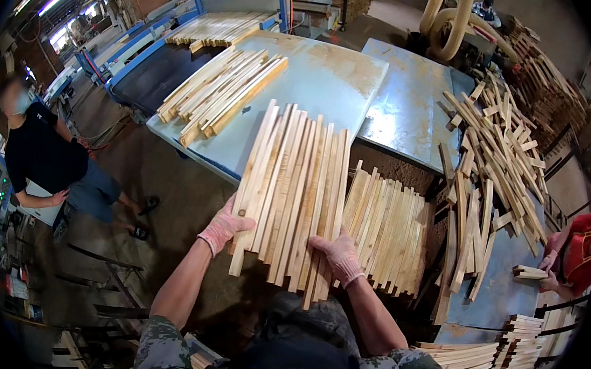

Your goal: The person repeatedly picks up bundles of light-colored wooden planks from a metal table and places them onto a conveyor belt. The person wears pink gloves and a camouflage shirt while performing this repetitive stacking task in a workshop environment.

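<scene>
A wide row of pale wooden strips (292,184) lies side by side between my hands, its far ends over the near edge of the light grey table (320,67). My left hand (225,226), in a pinkish work glove, grips the row's left side with the thumb on top. Gloved the same way, my right hand (338,255) is closed on the right side near the close ends, thumb over the strips. The near ends are uneven, some sticking out toward me. Fingers beneath the wood are hidden.
Another batch of strips (222,94) rests on the table's left part. Beside my right hand stands a stack of strips (389,235). A loose heap of wood pieces (501,160) covers a bench at right. One person (45,155) stands left; another in red (577,255) handles pieces at right.
</scene>
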The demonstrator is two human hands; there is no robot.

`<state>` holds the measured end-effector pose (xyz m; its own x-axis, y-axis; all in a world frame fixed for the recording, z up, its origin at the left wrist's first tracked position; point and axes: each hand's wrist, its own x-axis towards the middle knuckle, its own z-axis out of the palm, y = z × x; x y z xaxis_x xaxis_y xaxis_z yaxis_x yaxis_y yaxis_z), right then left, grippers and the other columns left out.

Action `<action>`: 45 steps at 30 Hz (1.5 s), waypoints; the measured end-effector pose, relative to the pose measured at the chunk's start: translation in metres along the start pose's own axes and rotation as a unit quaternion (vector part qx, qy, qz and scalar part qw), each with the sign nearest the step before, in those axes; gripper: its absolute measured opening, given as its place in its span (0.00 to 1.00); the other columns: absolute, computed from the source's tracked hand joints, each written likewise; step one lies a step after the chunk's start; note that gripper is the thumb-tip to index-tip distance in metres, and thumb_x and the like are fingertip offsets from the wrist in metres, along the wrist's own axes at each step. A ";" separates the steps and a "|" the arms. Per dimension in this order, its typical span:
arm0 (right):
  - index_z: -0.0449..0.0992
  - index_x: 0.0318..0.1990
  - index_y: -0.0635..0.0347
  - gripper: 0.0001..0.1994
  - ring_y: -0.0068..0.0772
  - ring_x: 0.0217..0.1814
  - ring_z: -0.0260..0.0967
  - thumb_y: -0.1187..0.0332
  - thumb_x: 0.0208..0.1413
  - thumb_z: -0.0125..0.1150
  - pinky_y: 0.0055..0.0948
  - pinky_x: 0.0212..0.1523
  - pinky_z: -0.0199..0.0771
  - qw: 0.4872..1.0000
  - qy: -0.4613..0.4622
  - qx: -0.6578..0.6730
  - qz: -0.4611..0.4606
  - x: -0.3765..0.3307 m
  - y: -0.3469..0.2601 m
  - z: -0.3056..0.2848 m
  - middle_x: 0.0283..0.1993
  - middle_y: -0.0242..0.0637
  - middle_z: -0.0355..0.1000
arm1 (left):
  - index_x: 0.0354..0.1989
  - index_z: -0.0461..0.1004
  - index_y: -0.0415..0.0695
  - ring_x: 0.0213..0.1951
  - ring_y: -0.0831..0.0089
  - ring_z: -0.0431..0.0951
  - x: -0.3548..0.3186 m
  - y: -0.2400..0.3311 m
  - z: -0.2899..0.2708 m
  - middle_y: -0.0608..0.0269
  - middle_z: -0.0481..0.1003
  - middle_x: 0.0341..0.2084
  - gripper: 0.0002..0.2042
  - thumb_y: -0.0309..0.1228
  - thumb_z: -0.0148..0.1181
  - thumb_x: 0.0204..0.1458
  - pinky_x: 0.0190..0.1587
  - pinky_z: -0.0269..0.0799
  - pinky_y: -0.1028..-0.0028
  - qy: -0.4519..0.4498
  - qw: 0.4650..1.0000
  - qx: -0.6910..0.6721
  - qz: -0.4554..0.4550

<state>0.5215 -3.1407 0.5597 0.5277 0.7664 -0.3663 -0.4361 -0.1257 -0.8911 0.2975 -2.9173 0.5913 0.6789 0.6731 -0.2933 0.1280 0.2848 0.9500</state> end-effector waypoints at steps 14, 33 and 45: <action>0.60 0.70 0.69 0.40 0.43 0.52 0.80 0.69 0.55 0.78 0.40 0.53 0.83 0.997 0.069 -0.010 -0.027 0.218 -0.083 0.051 0.56 0.54 0.78 | 0.78 0.58 0.40 0.72 0.51 0.69 0.259 0.109 -0.038 0.41 0.67 0.72 0.50 0.63 0.65 0.57 0.74 0.63 0.58 0.073 0.853 0.509 -0.091; 0.69 0.72 0.68 0.48 0.56 0.61 0.79 0.28 0.64 0.52 0.47 0.64 0.74 0.811 0.101 -0.576 0.011 0.302 -0.143 0.098 0.58 0.59 0.81 | 0.74 0.65 0.31 0.72 0.64 0.69 0.148 0.157 -0.306 0.49 0.70 0.71 0.29 0.28 0.61 0.67 0.74 0.62 0.67 0.128 0.965 0.145 0.175; 0.71 0.66 0.69 0.43 0.50 0.62 0.78 0.42 0.54 0.72 0.42 0.64 0.73 0.865 0.309 -0.394 -0.018 0.341 -0.123 0.159 0.61 0.53 0.79 | 0.69 0.71 0.32 0.66 0.65 0.76 0.095 0.070 -0.477 0.49 0.76 0.65 0.27 0.30 0.68 0.64 0.70 0.69 0.69 0.212 0.971 0.072 0.078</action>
<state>0.6391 -2.7635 0.5870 0.9259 0.3262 -0.1904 0.0933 -0.6860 -0.7216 0.0261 -2.5075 0.5784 0.3426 0.9301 -0.1326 0.1680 0.0782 0.9827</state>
